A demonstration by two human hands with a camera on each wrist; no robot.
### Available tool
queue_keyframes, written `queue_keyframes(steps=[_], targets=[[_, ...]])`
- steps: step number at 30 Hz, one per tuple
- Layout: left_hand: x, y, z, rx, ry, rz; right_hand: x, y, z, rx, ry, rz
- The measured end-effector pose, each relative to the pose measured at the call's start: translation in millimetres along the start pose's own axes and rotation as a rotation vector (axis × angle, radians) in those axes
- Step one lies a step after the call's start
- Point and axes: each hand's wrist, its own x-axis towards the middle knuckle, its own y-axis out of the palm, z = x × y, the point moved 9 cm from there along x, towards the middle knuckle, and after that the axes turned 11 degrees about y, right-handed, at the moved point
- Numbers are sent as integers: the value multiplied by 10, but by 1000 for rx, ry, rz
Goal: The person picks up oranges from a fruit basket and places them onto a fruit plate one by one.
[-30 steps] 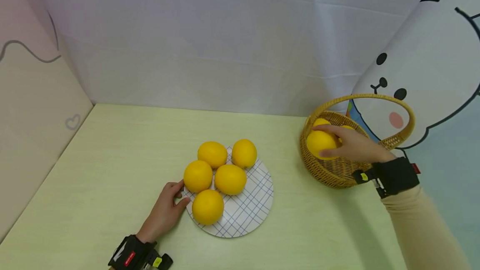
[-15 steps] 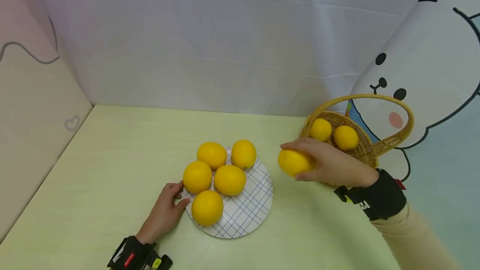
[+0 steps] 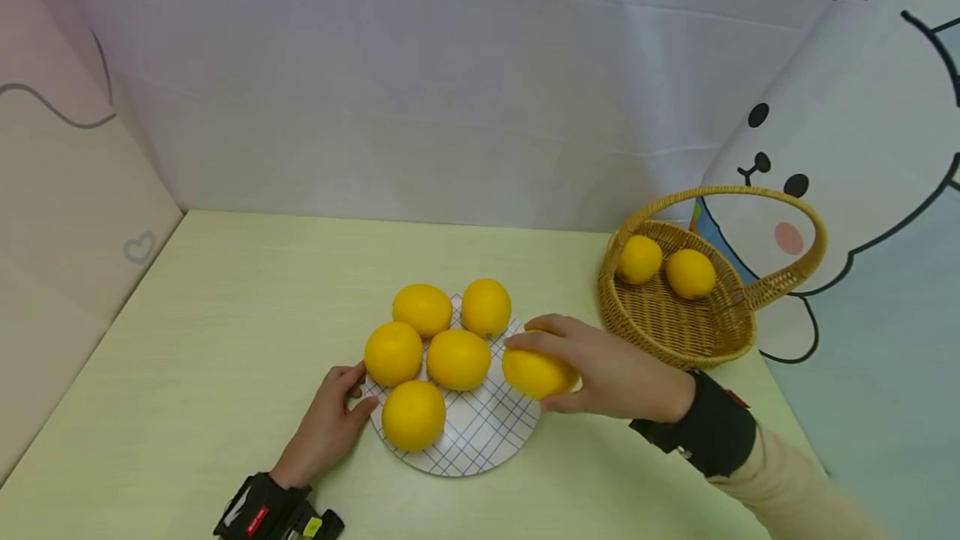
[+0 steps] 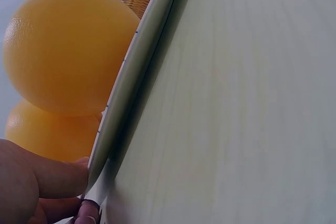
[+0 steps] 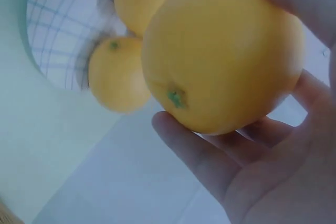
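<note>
My right hand [image 3: 611, 369] holds an orange [image 3: 536, 369] between thumb and fingers, over the right part of a round plate [image 3: 487, 436] with a blue grid pattern. In the right wrist view that orange [image 5: 220, 51] shows a green stem mark. Several other oranges [image 3: 459, 359] sit on the plate's left and back parts. At the plate's left rim, my left hand [image 3: 327, 419] pinches the edge. The left wrist view shows its fingers [image 4: 52, 177] at the rim, close beside the oranges [image 4: 71, 51].
A wicker basket [image 3: 645, 327] with a tall arched handle stands at the back right, with two oranges [image 3: 691, 273] inside. The pale table [image 3: 262, 298] meets a white cloth wall at the back and printed panels at the sides.
My right hand has carried an orange out of the basket, leftward and toward me, to the plate. My left hand has stayed at the plate's rim.
</note>
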Motion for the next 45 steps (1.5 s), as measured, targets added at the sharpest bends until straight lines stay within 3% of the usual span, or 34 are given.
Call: queue_keyframes(steps=[7,14,20,27,39,45], targets=[[0,2,13,-7,-1,-2,43,299,195,-56,-129,-13],[0,4,18,-3,12,-5,86,574,301,-130,-211,26],[2,-2,10,0,16,-5,95,766,377,-181,-290,9],[8,6,22,4,17,-5,103,1020,396,-243,-338,50],[10,11,30,1,14,-4,115,1118,505,-283,-408,53],[5,6,15,-1,3,0,122,1157,493,-269,-400,88]])
